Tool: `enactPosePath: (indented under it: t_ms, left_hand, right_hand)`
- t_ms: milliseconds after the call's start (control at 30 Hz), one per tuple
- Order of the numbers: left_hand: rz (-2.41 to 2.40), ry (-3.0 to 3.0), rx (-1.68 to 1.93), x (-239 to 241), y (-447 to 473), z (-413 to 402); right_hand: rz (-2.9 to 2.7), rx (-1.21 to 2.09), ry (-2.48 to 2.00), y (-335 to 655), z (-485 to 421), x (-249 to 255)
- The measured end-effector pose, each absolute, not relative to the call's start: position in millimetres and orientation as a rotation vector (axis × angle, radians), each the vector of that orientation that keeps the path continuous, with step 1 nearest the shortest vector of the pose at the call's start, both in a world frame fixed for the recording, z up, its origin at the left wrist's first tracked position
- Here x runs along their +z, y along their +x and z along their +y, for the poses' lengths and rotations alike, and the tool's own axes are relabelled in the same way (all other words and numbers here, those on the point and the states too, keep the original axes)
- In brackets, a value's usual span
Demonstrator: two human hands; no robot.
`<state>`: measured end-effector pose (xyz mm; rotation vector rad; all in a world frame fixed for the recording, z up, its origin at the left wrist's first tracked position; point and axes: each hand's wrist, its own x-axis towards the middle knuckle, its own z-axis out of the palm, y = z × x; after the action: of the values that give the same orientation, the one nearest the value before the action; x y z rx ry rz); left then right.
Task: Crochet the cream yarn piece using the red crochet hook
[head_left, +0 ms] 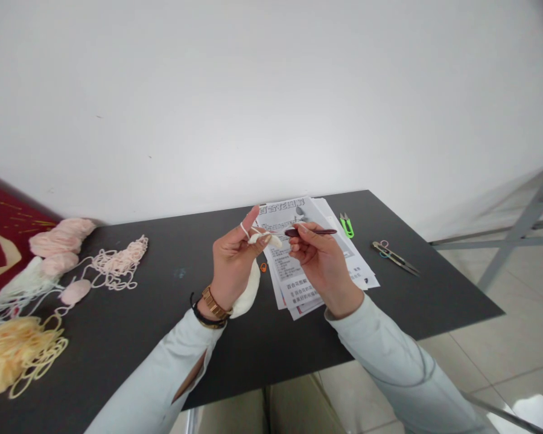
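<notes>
My left hand [235, 259] pinches a small piece of cream crochet work [271, 240], with a strand of yarn looped around its raised index finger. Between the fingers of my right hand [319, 259] is a crochet hook with a dark handle [323, 231]; its thin shaft points left to the crochet work. Whether the hook tip sits inside a stitch is too small to tell. Partly hidden behind my left wrist, a cream ball of yarn [248, 295] rests on the table. A small orange stitch marker [263, 267] lies just right of that ball.
Printed sheets [298, 289] lie under and behind my hands on the dark table [172, 325]. Green thread snips [346, 226] and scissors [394, 258] are to the right. Pink yarn [120, 263], yellow yarn [15, 355] and a dark red bag [4, 241] occupy the left.
</notes>
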<state>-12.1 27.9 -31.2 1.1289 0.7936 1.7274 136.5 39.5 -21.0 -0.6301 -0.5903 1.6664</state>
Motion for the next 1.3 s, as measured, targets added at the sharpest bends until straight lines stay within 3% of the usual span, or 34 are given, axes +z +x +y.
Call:
enactPosePath:
  t_ms: [533, 667, 833, 933, 1300]
  left_hand:
    - [0.951, 1.322, 1.753, -39, -9, 26]
    - [1.002, 1.189, 1.773, -38, -4, 25]
    - [0.812, 0.842, 1.682, -25, 1, 20]
    - [0.692, 0.734, 1.541, -15, -3, 19]
    - [0.63, 0.762, 1.42, -6, -19, 26]
  right_hand:
    - [-0.615, 1.618, -0.656, 128, 33, -24]
    - [-0.849, 1.286, -0.694, 123, 25, -23]
    - [-1.428, 0.529, -0.601, 126, 13, -33]
    - [-1.586, 0.355, -0.542, 134, 10, -37]
    - [-1.092, 0.989, -0.592, 125, 14, -24]
